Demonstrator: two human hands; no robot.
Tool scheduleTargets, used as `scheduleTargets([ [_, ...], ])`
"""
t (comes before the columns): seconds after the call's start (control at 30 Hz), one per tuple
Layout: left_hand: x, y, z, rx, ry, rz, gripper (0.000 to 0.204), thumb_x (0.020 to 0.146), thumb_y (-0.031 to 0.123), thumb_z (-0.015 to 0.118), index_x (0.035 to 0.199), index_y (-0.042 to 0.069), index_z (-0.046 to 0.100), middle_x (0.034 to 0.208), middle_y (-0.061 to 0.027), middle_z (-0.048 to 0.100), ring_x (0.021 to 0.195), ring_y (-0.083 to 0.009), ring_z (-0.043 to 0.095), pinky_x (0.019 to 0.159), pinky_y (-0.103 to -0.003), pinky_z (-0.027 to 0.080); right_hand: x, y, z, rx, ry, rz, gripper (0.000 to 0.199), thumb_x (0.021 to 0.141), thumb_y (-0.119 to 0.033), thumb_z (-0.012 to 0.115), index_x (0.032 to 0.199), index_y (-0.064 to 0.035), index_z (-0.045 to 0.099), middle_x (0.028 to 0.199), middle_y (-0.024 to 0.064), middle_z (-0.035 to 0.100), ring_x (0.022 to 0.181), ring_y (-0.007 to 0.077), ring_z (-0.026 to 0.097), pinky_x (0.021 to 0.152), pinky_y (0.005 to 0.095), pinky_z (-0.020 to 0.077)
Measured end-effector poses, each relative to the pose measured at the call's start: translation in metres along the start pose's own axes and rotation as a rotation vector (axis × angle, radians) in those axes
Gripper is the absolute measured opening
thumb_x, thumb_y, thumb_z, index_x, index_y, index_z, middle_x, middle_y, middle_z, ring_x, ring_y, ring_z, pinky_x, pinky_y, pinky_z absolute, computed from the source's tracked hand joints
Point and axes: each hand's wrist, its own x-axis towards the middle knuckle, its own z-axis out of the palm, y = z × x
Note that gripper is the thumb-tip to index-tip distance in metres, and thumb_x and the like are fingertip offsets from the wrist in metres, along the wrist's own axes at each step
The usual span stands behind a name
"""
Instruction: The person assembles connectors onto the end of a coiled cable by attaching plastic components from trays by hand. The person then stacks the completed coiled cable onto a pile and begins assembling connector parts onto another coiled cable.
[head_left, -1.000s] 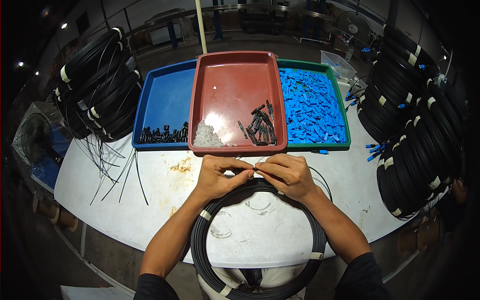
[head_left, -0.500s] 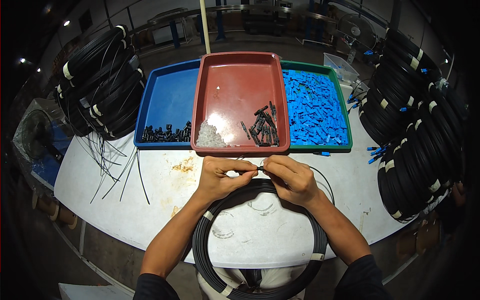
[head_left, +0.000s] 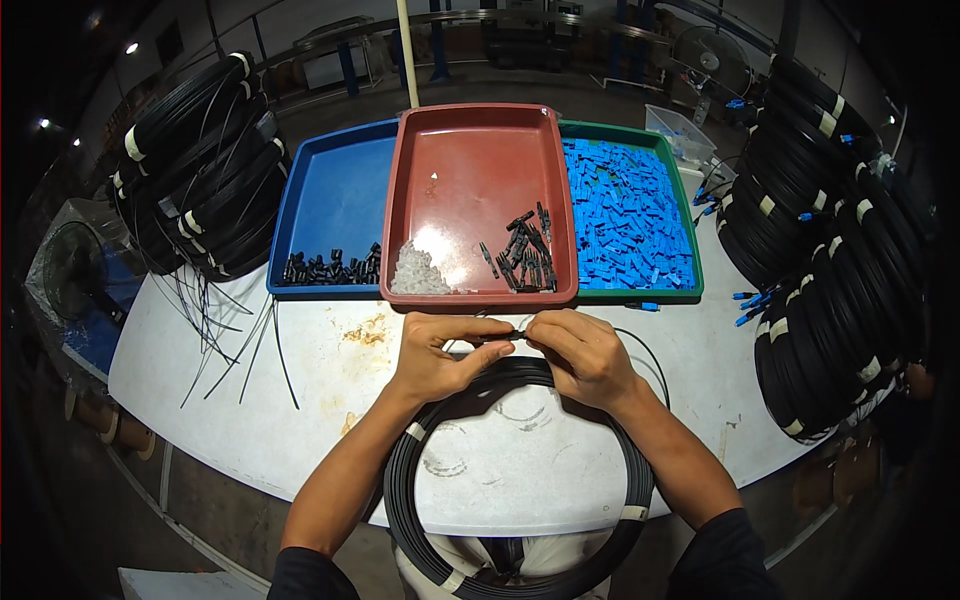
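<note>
A small black part is sitting between the left hand and right hand, near the far rim of a black cable coil. Both hands are pinching it. It is looking slim, fingers hiding most of it.

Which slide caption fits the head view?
Left hand and right hand pinch a small black part near trays and a cable coil.

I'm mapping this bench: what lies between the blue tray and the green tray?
The head view shows a red tray between them, with whitish pieces and black parts toward its near edge.
</note>
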Motion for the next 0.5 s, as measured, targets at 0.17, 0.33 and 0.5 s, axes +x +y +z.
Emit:
scheduleTargets([
  [0.17,0.001,-0.003,0.002,-0.043,-0.006,-0.004,0.013,0.08,0.002,0.081,0.093,0.0,0.08,0.09,-0.0124,0.079,0.074,-0.0174,0.077,0.068,-0.027,0.061,0.005,-0.002,-0.006,-0.045,-0.047,-0.088,0.032,0.066,0.01,0.068,0.097,0.0023,0.067,0.09,0.0127,0.067,0.075,0.0281,0.067,0.065,0.0374,0.055],
  [0.33,0.0,-0.005,0.001,0.056,-0.038,0.147,0.014,0.078,0.002,0.082,0.092,0.002,0.08,0.09,-0.0117,0.079,0.077,-0.0181,0.077,0.071,-0.028,0.062,0.0,-0.006,-0.002,0.039,-0.111,0.038,0.022,0.072,0.011,0.067,0.091,0.0019,0.062,0.085,0.0136,0.065,0.072,0.0285,0.066,0.062,0.0384,0.0535],
  [0.5,0.003,-0.001,0.0,0.014,-0.101,0.046,0.018,0.077,-0.004,0.08,0.095,-0.002,0.079,0.089,-0.0144,0.078,0.077,-0.017,0.076,0.073,-0.026,0.061,-0.001,-0.006,0.002,0.156,-0.178,0.208,0.017,0.077,0.01,0.068,0.088,0.0012,0.057,0.081,0.0139,0.063,0.07,0.029,0.066,0.061,0.0383,0.0529],
])
